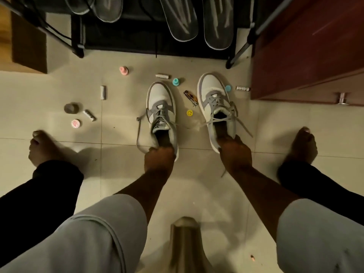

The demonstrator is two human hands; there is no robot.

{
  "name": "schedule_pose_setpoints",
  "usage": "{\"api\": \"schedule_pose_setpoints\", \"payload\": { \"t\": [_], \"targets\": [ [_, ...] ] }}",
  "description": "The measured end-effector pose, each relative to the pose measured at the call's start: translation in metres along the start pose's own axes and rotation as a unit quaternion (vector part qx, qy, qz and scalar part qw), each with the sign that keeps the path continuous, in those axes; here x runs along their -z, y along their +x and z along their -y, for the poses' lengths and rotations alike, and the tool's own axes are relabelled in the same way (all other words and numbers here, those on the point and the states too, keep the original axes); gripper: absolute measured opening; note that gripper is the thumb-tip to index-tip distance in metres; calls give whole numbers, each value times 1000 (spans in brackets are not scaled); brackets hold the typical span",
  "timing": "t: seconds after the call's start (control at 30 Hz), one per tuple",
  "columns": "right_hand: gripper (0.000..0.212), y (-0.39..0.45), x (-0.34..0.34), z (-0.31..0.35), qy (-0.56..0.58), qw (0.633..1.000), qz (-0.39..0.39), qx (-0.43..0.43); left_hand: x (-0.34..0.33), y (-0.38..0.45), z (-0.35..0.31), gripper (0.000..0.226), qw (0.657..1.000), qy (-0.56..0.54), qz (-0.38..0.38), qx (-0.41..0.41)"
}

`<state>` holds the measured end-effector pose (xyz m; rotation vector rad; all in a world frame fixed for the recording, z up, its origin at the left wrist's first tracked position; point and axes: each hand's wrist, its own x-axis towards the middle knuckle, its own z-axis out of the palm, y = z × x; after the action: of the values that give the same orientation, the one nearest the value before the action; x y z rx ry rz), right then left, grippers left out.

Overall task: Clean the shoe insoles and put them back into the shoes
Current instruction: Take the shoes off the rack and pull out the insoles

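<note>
Floor: pale tiled floor (59,91) is lying under everything, dimly lit, with small clutter scattered across it.
Left shoe: grey and white sneaker (160,107) is standing on the tiles, toe pointing away, laces loose and trailing.
Right shoe: matching sneaker (213,99) is standing just beside it, a little further forward, laces also undone.
Left hand: left hand (159,160) is gripping the heel collar of the left shoe, fingers curled over the rim and into the opening.
Right hand: right hand (235,154) is grasping the heel of the right shoe the same way, fingers hooked inside.
Insoles: whether any are lying inside the shoes cannot be told; both openings are showing only darkness.
Step in hand: judging by the grip, the person is either fetching the pair to begin or settling it on the floor; the view does not decide which.
Next move: it is probably calling for a look or a reach into each opening, with one hand steadying the heel.
Between the shoes: nail clipper (190,97) and yellow smiley badge (189,113) are lying on the tiles.
Further out: batteries (103,92), a teal cap (175,81) and a pink cap (123,70) are lying about.
Behind: black shoe rack (78,46) is holding grey slippers (178,18).
Edges: bare feet (42,146) are resting on either side.
</note>
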<state>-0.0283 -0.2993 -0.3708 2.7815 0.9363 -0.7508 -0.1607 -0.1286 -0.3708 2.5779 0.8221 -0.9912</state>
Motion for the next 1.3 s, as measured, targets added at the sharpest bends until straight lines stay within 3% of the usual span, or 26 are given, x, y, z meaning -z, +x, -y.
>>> {"api": "schedule_pose_setpoints", "payload": {
  "t": [0.1,0.2,0.4,0.53,0.73,0.93,1.13,1.3],
  "targets": [
    [31,7,-15,1,7,1000,24,16,-9,9,-5,32,997,70,33,-10],
    [33,12,-24,5,47,996,70,11,-16,15,-7,37,993,114,10,-22],
    [41,21,-17,3,163,975,151,22,8,26,-17,30,996,65,-15,-52],
    [51,22,8,-2,179,966,176,58,21,34,-21,34,996,44,56,-59],
    [50,8,66,12,203,969,122,75,87,1,-22,38,995,35,52,-83],
    [31,-24,187,68,123,981,55,136,195,-69,12,59,995,30,-43,-84],
    [53,-52,282,117,109,975,-7,193,278,-128,59,72,988,13,-149,-38],
    [52,-46,348,163,111,972,-53,203,320,-139,98,78,975,-33,-220,-1]
  ]
}}
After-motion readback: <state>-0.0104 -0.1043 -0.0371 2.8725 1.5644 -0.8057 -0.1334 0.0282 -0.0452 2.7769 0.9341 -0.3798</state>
